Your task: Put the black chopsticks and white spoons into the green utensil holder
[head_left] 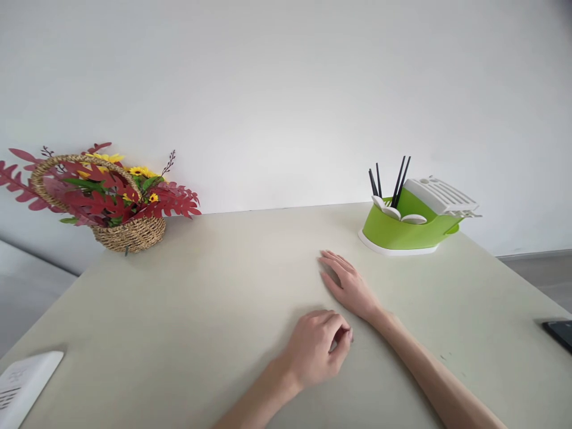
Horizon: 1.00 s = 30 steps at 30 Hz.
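Note:
My left hand (318, 347) rests low over the tabletop near its front middle. Its fingers are curled in toward the thumb, and I see no object in them. Just beyond it, to the right, my right hand (346, 283) lies palm down on the table with its fingers stretched out and holding nothing. The two hands are apart. Nearest to my right hand, at the back right, stands a green and white utensil holder (397, 231). White spoons (413, 219) and black chopsticks (399, 185) stick up from it.
A wicker basket (129, 235) of red leaves and yellow flowers (142, 171) stands at the back left, near the wall (286, 101). At the table's (201, 310) left edge lies a white object (33, 381), partly cut off. A dark, flat device (559, 333) sits at the right edge.

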Motion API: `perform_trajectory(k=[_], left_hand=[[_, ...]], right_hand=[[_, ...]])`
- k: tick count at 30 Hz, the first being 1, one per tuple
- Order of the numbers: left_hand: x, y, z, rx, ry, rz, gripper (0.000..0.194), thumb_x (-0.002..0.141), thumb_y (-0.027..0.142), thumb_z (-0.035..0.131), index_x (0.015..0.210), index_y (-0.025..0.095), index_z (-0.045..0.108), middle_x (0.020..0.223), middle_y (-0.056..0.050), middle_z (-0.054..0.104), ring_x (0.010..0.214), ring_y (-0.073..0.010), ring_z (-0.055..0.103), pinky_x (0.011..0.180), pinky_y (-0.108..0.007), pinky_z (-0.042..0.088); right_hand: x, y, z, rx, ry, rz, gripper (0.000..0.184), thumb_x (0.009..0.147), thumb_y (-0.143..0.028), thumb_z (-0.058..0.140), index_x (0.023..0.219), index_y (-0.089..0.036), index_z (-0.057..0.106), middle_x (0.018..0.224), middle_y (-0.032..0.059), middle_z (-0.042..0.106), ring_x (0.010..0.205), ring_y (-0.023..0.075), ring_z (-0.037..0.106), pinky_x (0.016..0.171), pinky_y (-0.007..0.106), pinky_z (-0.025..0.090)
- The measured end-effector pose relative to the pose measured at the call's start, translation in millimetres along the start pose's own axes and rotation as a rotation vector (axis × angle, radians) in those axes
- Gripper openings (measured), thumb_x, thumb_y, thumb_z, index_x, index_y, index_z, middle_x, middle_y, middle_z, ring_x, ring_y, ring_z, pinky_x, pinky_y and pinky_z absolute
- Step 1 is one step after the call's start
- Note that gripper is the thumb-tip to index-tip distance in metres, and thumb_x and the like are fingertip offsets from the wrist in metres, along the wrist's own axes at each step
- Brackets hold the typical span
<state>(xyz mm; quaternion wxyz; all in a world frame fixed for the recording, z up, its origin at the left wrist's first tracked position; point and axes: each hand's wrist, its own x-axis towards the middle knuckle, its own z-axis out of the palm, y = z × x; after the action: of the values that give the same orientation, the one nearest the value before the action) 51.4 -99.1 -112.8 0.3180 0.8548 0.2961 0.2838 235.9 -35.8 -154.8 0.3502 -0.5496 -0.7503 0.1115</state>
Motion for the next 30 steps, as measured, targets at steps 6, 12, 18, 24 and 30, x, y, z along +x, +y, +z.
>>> perform_trajectory(k=[6,12,18,24,30], left_hand=[[-0.6,1.1,-0.6,-0.011,0.000,-0.006,0.012,0.093,0.014,0.053,0.083,0.021,0.055,0.074,0.002,0.065,0.065,-0.0124,0.055,0.065,-0.025,0.042],[-0.7,-0.8,0.8,0.014,-0.006,0.006,0.012,0.094,0.015,0.054,0.084,0.021,0.055,0.072,0.002,0.064,0.065,-0.0128,0.055,0.065,-0.026,0.041],[-0.8,-1.1,1.6,0.015,-0.010,0.009,0.012,0.095,0.016,0.053,0.084,0.021,0.055,0.074,0.002,0.065,0.065,-0.0125,0.055,0.064,-0.026,0.041],[-1.5,-1.6,2.0,0.016,-0.012,0.014,0.013,0.096,0.017,0.052,0.084,0.021,0.055,0.074,0.003,0.066,0.067,-0.0120,0.056,0.065,-0.025,0.041],[-1.1,-1.8,2.0,0.012,-0.018,0.005,0.014,0.096,0.017,0.052,0.084,0.021,0.056,0.073,0.002,0.065,0.065,-0.0124,0.056,0.065,-0.025,0.041]], right_hand=[[1.1,1.0,-6.1,0.043,0.043,0.067,0.041,0.103,-0.037,0.048,0.141,-0.025,0.057,0.152,0.0090,0.058,0.142,0.0262,0.053,0.119,0.048,0.044],[4.1,8.7,-21.3,0.088,0.294,0.204,0.030,0.097,-0.035,0.049,0.118,-0.025,0.067,0.126,0.0089,0.073,0.113,0.0256,0.069,0.098,0.042,0.055],[3.6,19.3,-38.4,0.077,0.423,0.471,0.019,0.086,-0.037,0.057,0.086,-0.025,0.072,0.083,0.0030,0.076,0.066,0.0199,0.067,0.073,0.034,0.052],[1.2,40.5,-57.0,0.040,0.527,0.656,0.017,0.080,-0.035,0.058,0.076,-0.023,0.069,0.071,0.0016,0.072,0.069,0.0224,0.065,0.077,0.035,0.047],[-0.8,70.0,-73.6,0.106,0.752,0.839,0.014,0.079,-0.031,0.054,0.077,-0.022,0.064,0.071,0.0025,0.066,0.069,0.0229,0.059,0.073,0.038,0.046]])
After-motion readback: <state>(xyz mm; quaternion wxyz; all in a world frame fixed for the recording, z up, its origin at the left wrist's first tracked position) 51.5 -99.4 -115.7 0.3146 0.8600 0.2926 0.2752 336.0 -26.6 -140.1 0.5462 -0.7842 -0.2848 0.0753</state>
